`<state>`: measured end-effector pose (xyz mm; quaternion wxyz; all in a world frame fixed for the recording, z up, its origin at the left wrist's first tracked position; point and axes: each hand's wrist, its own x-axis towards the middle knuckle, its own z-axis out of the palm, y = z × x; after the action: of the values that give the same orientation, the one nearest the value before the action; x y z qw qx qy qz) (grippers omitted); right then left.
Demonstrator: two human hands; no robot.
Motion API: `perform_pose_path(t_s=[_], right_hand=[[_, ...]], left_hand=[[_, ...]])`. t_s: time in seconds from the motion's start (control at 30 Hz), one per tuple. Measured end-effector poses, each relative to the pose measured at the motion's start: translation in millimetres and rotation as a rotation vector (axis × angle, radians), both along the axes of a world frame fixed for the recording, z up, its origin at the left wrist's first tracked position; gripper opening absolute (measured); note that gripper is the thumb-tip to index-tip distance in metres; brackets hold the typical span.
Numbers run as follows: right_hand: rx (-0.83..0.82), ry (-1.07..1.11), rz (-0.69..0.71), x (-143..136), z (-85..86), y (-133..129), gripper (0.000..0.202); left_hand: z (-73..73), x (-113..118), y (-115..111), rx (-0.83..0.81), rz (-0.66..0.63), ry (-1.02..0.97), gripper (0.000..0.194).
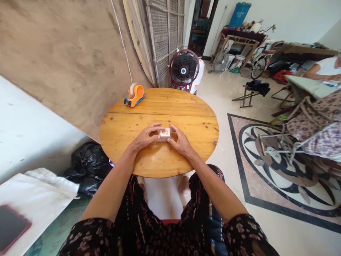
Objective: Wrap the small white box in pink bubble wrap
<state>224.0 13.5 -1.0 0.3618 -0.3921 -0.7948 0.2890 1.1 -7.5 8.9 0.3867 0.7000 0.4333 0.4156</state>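
A small box (164, 133) with a pale printed top rests on the round wooden table (160, 163), near its middle. It may be a deck of cards; the print is too small to read. From the left, my left hand (146, 138) curves its thumb and fingers around the box's side. On the opposite side my right hand (181, 141) holds the box's right end between thumb and fingertips. An orange tape dispenser (136, 95) with a roll of clear tape stands on the far left part of the tabletop, apart from both hands.
Behind the table stands a dark red fan (184, 70). Black plastic bags (89, 161) lie on the left, beside a white cloth sack (39, 199). A folding stool (249, 94) and a bicycle (262, 62) are farther right. Another person's arm (317, 71) shows at the right edge.
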Motion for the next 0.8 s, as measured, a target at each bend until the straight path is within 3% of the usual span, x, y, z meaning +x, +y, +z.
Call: perform_pose_path(t_s=[0.3, 0.5, 0.8], right_hand=[[-0.016, -0.001, -0.004, -0.2, 0.6, -0.5, 0.067], [-0.026, -0.005, -0.013, -0.8, -0.3, -0.2, 0.072], [-0.018, -0.035, -0.016, -1.2, -1.0, -0.2, 0.073]], left_hand=[[2.3, -0.3, -0.4, 0.005, -0.01, 0.002, 0.04], [2.4, 0.8, -2.1, -0.141, 0.034, -0.227, 0.072], [-9.8, -0.7, 4.4, -0.129, -0.026, -0.07, 0.083]])
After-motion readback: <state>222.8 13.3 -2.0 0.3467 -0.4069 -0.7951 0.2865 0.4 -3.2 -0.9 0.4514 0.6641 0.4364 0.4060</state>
